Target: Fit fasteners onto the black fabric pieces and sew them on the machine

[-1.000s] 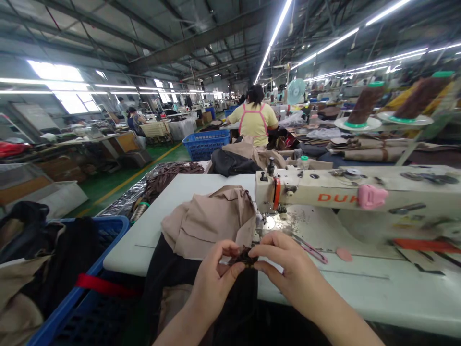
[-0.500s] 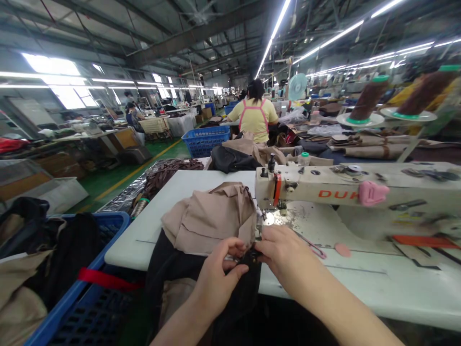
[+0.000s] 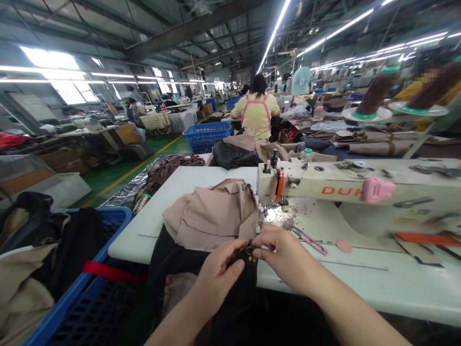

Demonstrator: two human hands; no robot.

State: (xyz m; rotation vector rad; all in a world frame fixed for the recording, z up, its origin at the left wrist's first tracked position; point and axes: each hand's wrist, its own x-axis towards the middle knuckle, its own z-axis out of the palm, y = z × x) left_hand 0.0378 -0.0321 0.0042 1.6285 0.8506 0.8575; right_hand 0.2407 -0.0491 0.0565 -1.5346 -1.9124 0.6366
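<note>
A black bag-like fabric piece with beige lining lies over the sewing table's front edge and hangs down. My left hand pinches its black edge, thumb below and fingers above. My right hand grips the same edge from the other side, fingertips pressed together. Between the two hands show small gold rivets and a dark ring-like bit just above them. Whatever the fingertips cover is hidden. The sewing machine stands just beyond, its needle area right behind my right hand.
Pink-handled thread snips and a round pink disc lie right of my hand on the white table. A blue basket of fabric pieces stands at left. Ahead, a co-worker sits facing away.
Both hands have shifted slightly along the black edge, and the gold rivets now show between them. The view has tilted a little.
</note>
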